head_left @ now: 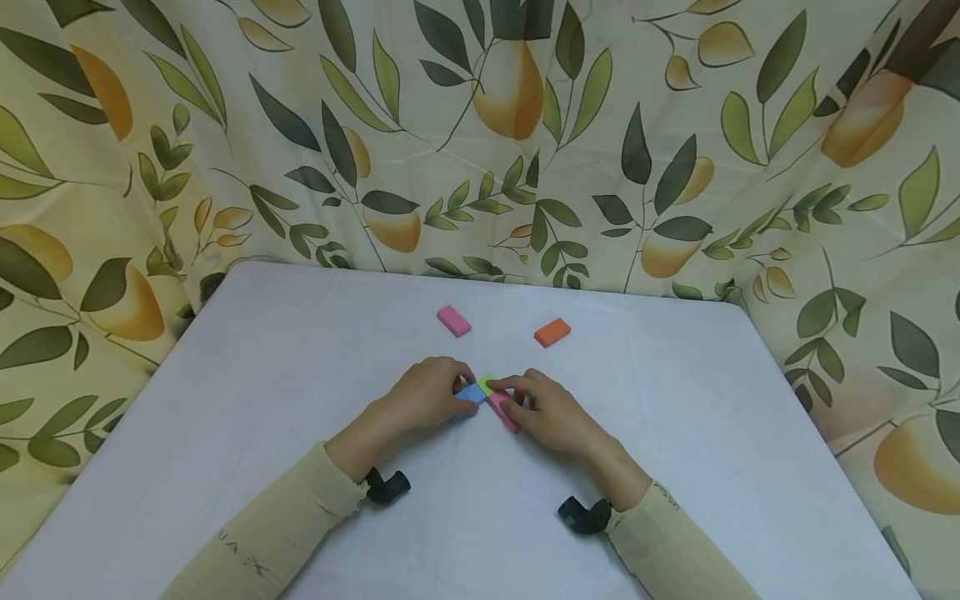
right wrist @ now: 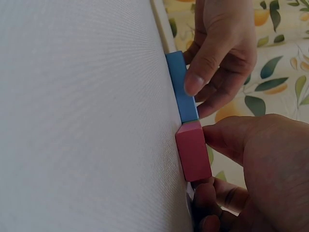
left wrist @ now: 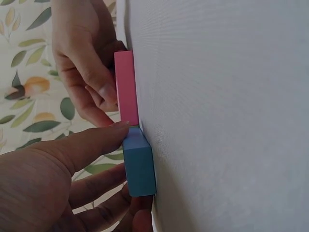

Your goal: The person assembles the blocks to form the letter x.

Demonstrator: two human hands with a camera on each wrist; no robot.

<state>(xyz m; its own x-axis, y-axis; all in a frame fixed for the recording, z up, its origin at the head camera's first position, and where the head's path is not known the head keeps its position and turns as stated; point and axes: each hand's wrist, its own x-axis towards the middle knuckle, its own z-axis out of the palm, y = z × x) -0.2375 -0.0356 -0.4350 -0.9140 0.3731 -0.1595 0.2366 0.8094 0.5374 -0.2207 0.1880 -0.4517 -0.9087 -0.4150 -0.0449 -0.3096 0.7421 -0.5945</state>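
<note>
I see my left hand point(head_left: 423, 393) pinching the blue block point(head_left: 470, 392) and my right hand point(head_left: 547, 408) pinching the pink block point(head_left: 502, 410); each block's long axis slants toward the green block point(head_left: 486, 383), their near ends meeting there, mid-table point(head_left: 225, 375).

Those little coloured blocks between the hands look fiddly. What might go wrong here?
The blue rectangular block and pink rectangular block meet only at their ends, over a small green block; a nudge from the left hand or right hand may knock them out of line. A sleeve could also drag.
</note>
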